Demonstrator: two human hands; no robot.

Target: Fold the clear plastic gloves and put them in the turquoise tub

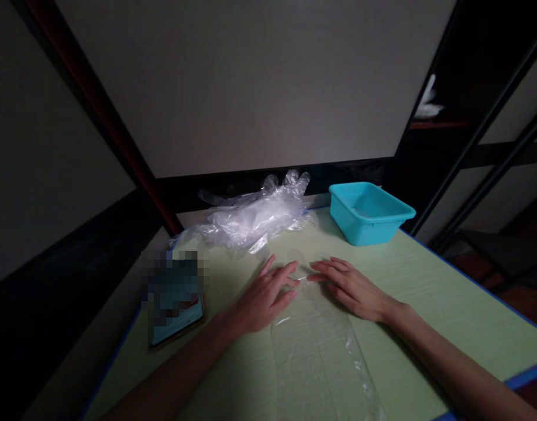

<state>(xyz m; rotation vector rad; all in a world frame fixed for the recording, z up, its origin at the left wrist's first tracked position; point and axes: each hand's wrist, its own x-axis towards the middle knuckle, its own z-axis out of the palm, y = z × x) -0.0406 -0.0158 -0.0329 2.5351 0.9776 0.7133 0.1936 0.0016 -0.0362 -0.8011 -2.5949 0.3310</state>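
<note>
A clear plastic glove or sheet (316, 351) lies flat on the pale green table, reaching from between my hands toward the near edge; its thin outline is hard to make out. My left hand (268, 295) rests at its far left part, fingers spread. On the far right part lies my right hand (350, 286), its fingers stretched out and slightly apart. Neither hand grips anything that I can see. Beyond them a loose pile of clear plastic gloves (255, 219) lies at the back of the table, with some glove fingers sticking up.
A turquoise plastic basin (374, 231) stands at the back right of the table (409, 280). At the left edge lies a flat item (178, 327), partly pixelated. A pale panel (260, 88) rises behind the table, and dark furniture stands on the right.
</note>
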